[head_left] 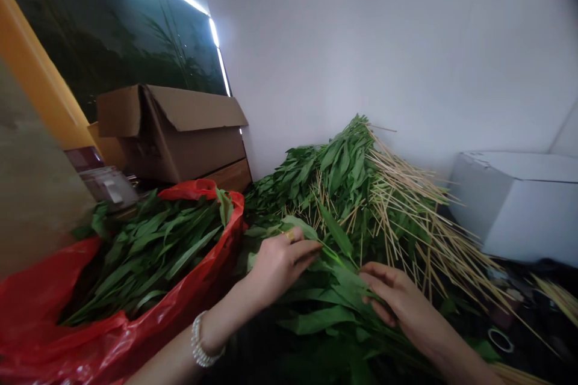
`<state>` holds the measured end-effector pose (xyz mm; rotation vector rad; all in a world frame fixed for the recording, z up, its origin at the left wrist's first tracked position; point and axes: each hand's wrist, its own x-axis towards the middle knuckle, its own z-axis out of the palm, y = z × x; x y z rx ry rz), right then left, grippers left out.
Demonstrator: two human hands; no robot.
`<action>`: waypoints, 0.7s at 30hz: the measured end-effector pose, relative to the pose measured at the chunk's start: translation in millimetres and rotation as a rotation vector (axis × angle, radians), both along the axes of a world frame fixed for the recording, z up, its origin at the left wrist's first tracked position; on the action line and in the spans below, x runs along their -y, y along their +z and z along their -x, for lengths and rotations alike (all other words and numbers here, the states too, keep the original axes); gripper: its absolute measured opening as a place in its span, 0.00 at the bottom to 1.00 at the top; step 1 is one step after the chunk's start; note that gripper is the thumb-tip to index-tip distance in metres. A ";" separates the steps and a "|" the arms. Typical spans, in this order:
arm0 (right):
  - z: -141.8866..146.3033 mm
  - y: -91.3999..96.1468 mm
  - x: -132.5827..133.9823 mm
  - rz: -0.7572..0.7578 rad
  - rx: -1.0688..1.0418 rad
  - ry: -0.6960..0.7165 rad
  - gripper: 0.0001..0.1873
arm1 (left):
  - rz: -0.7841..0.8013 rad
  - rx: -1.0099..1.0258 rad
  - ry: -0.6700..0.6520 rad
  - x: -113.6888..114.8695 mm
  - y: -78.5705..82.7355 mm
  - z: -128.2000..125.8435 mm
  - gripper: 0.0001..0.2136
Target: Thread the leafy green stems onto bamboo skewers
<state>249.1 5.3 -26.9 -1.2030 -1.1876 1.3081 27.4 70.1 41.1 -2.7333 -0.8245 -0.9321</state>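
A big heap of leafy green stalks (336, 186) with pale straw-coloured stems lies in front of me. My left hand (279, 261), with a ring and a pearl bracelet on the wrist, has its fingers closed on green leaves near the heap's front. My right hand (395, 298) is just to the right, fingers curled around leaves from the same bunch. The two hands are a short gap apart over a layer of broad leaves (325, 316).
A red plastic bag (112, 337) full of plucked leaves sits at left. Behind it stand an open cardboard box (180, 138) and a dark glass panel. A white box (519, 204) stands at right by the white wall. Loose stems (451, 234) fan out rightward.
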 end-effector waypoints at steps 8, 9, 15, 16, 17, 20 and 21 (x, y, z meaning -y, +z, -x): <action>3.7 -2.3 2.2 0.030 -0.027 0.096 0.22 | -0.258 -0.381 -0.003 -6.9 -11.5 -5.6 0.10; 4.4 -1.7 2.6 0.033 -0.043 0.115 0.21 | -0.295 -0.402 -0.018 -6.9 -11.6 -5.2 0.10; 5.0 5.2 6.0 0.007 -0.178 0.152 0.20 | -0.402 -0.537 -0.052 -10.7 -9.8 -0.5 0.08; 4.4 5.9 6.3 -0.001 -0.190 0.157 0.20 | -0.399 -0.555 -0.049 -12.3 -9.8 0.3 0.07; 3.8 6.1 6.5 -0.005 -0.196 0.169 0.21 | -0.391 -0.571 -0.050 -14.0 -10.0 1.1 0.07; 3.0 4.9 5.8 -0.002 -0.172 0.224 0.20 | -0.332 -0.611 -0.082 -17.7 -10.9 2.9 0.06; 3.5 4.3 5.3 -0.002 -0.154 0.234 0.19 | -0.304 -0.604 -0.088 -17.7 -11.0 2.7 0.05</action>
